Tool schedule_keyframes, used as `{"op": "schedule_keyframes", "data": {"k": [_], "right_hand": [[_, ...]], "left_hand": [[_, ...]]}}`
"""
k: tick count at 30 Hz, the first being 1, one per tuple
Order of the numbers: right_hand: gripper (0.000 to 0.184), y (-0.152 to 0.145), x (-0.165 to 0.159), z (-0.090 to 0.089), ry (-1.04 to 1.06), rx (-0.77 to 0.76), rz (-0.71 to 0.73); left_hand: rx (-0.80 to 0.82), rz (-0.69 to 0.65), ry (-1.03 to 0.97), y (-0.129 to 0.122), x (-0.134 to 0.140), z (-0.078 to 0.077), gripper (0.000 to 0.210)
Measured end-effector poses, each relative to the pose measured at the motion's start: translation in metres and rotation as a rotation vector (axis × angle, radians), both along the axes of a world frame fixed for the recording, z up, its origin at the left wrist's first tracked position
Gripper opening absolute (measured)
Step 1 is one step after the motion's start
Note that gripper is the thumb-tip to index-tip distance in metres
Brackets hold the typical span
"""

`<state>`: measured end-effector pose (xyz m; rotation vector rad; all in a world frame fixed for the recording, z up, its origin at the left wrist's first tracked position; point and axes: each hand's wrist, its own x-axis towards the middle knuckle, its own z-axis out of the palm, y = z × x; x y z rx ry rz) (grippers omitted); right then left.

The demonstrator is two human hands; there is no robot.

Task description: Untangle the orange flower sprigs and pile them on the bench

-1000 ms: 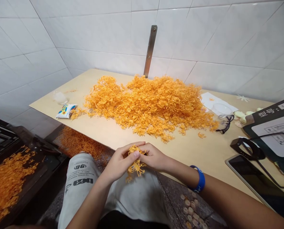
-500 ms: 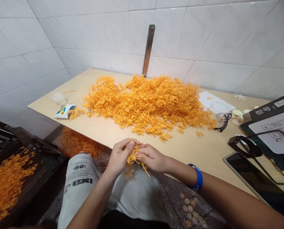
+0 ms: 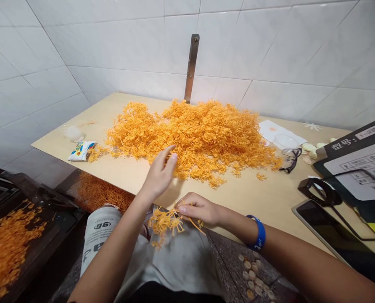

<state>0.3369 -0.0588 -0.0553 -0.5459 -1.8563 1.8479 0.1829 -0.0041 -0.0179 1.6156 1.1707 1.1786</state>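
A large heap of thin, branching orange pieces [image 3: 200, 134] covers the middle of the table. At its front edge, my left hand [image 3: 159, 174] is raised with thumb and fingers apart, holding nothing. My right hand [image 3: 202, 208] is lower, by the table's near edge. Between its thumb and fingers it pinches a loose orange sprig cluster [image 3: 165, 223], which hangs over my lap with a few stalks sticking out to the right.
A small white-and-blue packet [image 3: 81, 150] and a clear dish [image 3: 74, 134] lie at the left. Eyeglasses [image 3: 291, 162], a phone [image 3: 321, 227], a black band [image 3: 320, 191] and a dark printed box [image 3: 360, 155] are at the right. A metal bar [image 3: 191, 69] stands behind the heap.
My left hand has parted from the right and moved up and forward to the heap, its fingers opening. My right hand keeps the orange cluster, which now hangs in full view.
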Motion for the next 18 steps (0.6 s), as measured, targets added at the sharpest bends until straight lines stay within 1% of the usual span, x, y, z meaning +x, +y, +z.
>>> {"op": "schedule_keyframes", "data": {"k": [2, 3, 5, 7, 9, 10, 12, 14, 16, 18], "right_hand": [[0.050, 0.001, 0.000, -0.002, 0.020, -0.085, -0.042], [0.050, 0.002, 0.000, -0.002, 0.032, -0.123, -0.072], [0.049, 0.003, 0.000, -0.002, 0.058, -0.195, -0.149], [0.048, 0.005, -0.001, -0.002, 0.078, -0.284, -0.199], [0.047, 0.007, -0.001, -0.001, 0.112, -0.401, -0.195], [0.047, 0.008, -0.002, -0.001, 0.136, -0.468, -0.181], [0.047, 0.010, -0.003, -0.002, 0.181, -0.589, -0.142], [0.047, 0.010, -0.004, -0.003, 0.197, -0.655, -0.135], [0.046, 0.009, -0.006, -0.004, 0.176, -0.645, -0.169], [0.043, 0.006, -0.008, -0.005, 0.140, -0.586, -0.218]], "left_hand": [[0.000, -0.114, 0.087, 0.006, 0.007, -0.001, 0.050], [-0.011, -0.173, 0.096, 0.008, 0.009, -0.001, 0.054], [-0.012, -0.271, 0.067, 0.008, 0.008, 0.001, 0.055], [0.013, -0.321, -0.011, 0.002, 0.001, 0.004, 0.052], [0.025, -0.339, -0.067, -0.008, -0.012, 0.008, 0.050], [0.030, -0.341, -0.053, -0.015, -0.020, 0.010, 0.048], [0.088, -0.335, 0.075, -0.032, -0.034, 0.012, 0.042], [0.219, -0.317, 0.278, -0.050, -0.041, 0.013, 0.040], [0.336, -0.316, 0.473, -0.066, -0.039, 0.012, 0.052], [0.390, -0.325, 0.621, -0.078, -0.031, 0.007, 0.067]]}}
